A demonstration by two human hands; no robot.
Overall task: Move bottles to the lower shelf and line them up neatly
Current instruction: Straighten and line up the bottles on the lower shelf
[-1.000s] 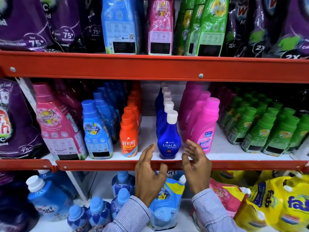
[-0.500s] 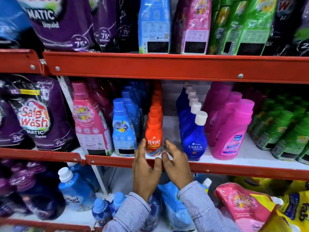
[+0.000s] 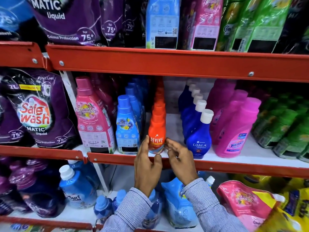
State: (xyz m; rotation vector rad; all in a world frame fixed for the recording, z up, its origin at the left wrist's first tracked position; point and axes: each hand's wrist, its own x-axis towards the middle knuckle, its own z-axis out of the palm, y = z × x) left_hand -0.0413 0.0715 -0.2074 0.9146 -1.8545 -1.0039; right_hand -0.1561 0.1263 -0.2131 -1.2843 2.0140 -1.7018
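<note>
Both hands, left and right, fingers spread, flank the front Revive bottle on the middle shelf, holding nothing.

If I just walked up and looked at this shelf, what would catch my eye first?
Probably the two hands at the centre: the left hand and right hand flank the front orange Revive bottle on the middle shelf, fingers open, not yet closed on it. Next, the bright red shelf rail across the top, and the big purple Safe Wash pouch at far left.
</note>
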